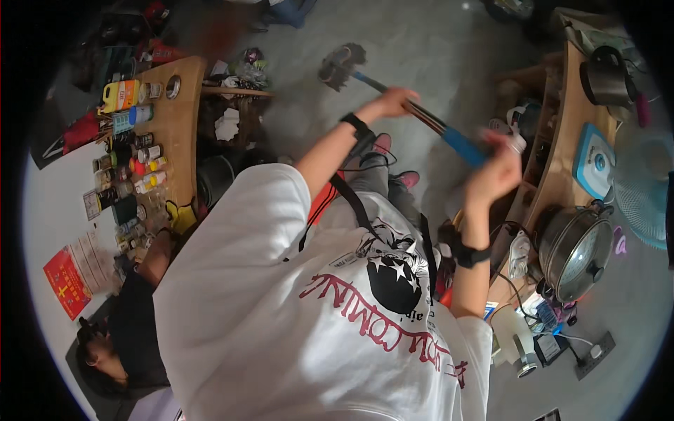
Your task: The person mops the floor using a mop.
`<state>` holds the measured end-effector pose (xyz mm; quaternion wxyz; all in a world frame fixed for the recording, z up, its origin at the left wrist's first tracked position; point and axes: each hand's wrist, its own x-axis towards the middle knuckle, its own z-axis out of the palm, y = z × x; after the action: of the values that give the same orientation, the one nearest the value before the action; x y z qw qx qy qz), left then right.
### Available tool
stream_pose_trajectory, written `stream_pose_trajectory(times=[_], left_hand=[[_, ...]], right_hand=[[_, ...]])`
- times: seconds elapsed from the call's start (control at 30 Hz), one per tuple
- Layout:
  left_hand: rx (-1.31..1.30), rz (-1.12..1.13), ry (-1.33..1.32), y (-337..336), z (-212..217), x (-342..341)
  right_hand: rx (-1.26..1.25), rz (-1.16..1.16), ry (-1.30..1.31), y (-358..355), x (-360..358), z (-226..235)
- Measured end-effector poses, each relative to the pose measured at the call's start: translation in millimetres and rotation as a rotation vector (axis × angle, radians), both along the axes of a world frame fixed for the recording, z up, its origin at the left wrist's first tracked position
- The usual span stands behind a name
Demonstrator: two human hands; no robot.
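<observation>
A mop with a blue and dark handle slants across the middle of the head view. Its grey-brown head lies on the floor at the far side, smeared by motion. My left hand is closed round the lower part of the handle, nearer the mop head. Higher up, at the blue grip end, my right hand is wrapped round the handle, slightly blurred. Dark bands sit on both my wrists.
Along the left, a wooden counter carries bottles and jars; a person in black is beside it. On the right, a wooden counter holds a glass-lidded pot, a blue scale and a dark kettle. A grey floor lies ahead.
</observation>
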<state>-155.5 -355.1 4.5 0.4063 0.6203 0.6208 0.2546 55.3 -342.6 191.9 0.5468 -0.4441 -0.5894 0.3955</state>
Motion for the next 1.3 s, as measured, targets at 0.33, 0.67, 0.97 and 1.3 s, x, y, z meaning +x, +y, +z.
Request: stream_pose_trajectory(times=[0.33, 0.67, 0.97, 1.3], left_hand=[[0.156, 0.143, 0.066, -88, -45, -92], [0.053, -0.101, 0.231, -80, -52, 105], [-0.127, -0.847, 0.031, -136, -21, 384], [-0.112, -0.405, 0.135, -142, 15, 428]], right_hand=[[0.056, 0.920, 0.016, -69, -60, -46], [-0.400, 0.452, -0.121, -106, 151, -30], [-0.456, -0.577, 0.033, -248, 402, -18], [0.218, -0.856, 0.003, -202, 377, 43]])
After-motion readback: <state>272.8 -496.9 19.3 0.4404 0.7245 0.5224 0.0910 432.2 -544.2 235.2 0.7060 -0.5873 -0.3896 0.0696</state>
